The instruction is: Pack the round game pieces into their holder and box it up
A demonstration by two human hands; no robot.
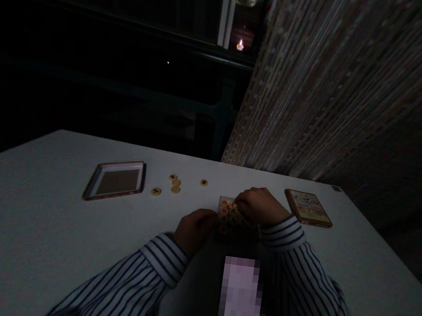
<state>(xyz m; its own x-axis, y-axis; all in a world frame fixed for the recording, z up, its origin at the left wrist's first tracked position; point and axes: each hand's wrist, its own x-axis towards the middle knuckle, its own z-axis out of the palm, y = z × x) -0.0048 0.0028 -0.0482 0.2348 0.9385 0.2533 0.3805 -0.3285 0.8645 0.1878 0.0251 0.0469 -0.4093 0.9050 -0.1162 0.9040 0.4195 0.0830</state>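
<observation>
A small clear-walled box point(220, 236) of round Chinese chess pieces point(225, 210) with red and black characters stands in front of me. My left hand point(196, 228) is closed at the box's left side, its fingertips against the wall. Over the right part of the box, my right hand point(261, 206) reaches in with curled fingers; the fingertips are hidden, so what they pinch cannot be seen. Left of the box, loose pieces lie on the table: one dark-marked piece point(203, 182), another point(155, 191), and a small cluster point(175, 189).
On the white table point(48, 240), a shallow tray-like lid point(116, 181) lies at the left. A flat box point(308, 208) with a printed top lies at the right. A string curtain point(301, 87) hangs behind the table's right side. The room is dark.
</observation>
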